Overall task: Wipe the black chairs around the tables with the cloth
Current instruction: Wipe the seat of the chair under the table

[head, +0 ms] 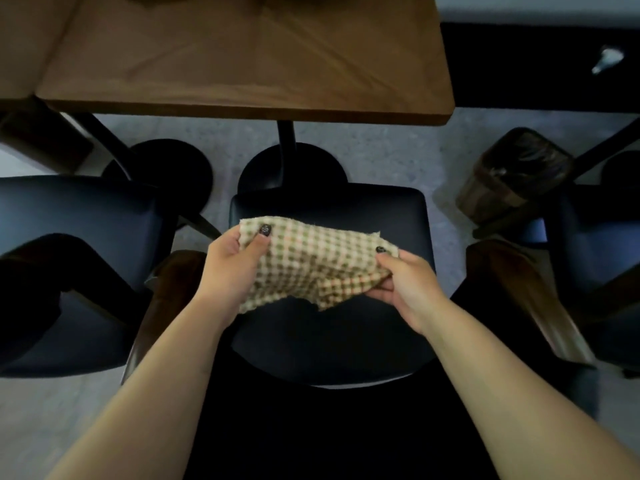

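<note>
A checked cream-and-green cloth (311,265) is stretched between both hands above the seat of a black chair (332,337) directly below me. My left hand (232,268) pinches the cloth's left edge, thumb on top. Its right edge is gripped by my right hand (405,289), with the fabric bunched in the fingers. Another black chair (79,216) stands to the left and a third (595,244) to the right. I cannot tell whether the cloth touches the seat.
A brown wooden table (242,60) stands just beyond the chairs on a black pedestal with a round base (291,168). A second round base (162,164) lies to the left. A dark lined bin (512,174) sits on the grey floor at right.
</note>
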A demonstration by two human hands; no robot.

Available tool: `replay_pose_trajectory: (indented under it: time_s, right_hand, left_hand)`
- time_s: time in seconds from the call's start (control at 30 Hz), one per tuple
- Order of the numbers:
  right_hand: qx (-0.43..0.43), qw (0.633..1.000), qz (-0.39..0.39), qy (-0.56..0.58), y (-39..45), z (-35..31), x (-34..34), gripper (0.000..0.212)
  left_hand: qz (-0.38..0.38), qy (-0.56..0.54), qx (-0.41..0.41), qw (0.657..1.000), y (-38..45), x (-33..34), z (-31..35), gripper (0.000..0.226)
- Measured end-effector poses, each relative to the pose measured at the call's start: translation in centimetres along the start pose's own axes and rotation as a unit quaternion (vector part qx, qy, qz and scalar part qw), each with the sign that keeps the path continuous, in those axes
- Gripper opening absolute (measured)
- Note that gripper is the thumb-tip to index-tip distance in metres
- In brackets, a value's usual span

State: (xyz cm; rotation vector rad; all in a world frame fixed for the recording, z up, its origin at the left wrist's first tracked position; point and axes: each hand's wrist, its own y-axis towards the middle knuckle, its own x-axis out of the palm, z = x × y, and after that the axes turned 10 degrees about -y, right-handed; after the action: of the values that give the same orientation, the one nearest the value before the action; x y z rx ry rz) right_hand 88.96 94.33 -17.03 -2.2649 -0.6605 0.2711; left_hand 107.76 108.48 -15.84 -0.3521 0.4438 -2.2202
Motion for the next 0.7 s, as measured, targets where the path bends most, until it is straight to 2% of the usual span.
replay_pose_trajectory:
  time_s: [0.13, 0.3, 0.47, 0.6, 0.7]
  right_hand:
    - [-0.011, 0.999, 0.006, -0.048, -2.0, -1.6, -1.5, 0.013]
    - [-0.089, 0.989, -0.068, -0.092, -6.7, -7.3, -2.4, 0.014]
    - [-0.186, 0.972, -0.107, -0.099, -14.1, -14.5, -2.9, 0.022]
    - [-0.288, 0.947, -0.122, -0.065, -21.2, -20.1, -4.1, 0.035]
    - [-0.381, 0.903, -0.102, -0.172, -25.9, -23.3, -5.0, 0.041]
  left_hand:
    - [-0.031, 0.091, 0.034, 0.995, 0.0, -0.6, 2.6, 0.017]
    - [-0.100, 0.135, 0.116, 0.979, -1.4, -0.6, 11.7, 0.020]
    - [-0.193, 0.097, 0.200, 0.956, -5.5, 0.5, 22.6, 0.034]
    - [-0.219, 0.044, 0.283, 0.933, -9.6, 1.9, 30.0, 0.035]
    - [-0.238, 0.021, 0.336, 0.911, -12.5, 3.1, 34.1, 0.035]
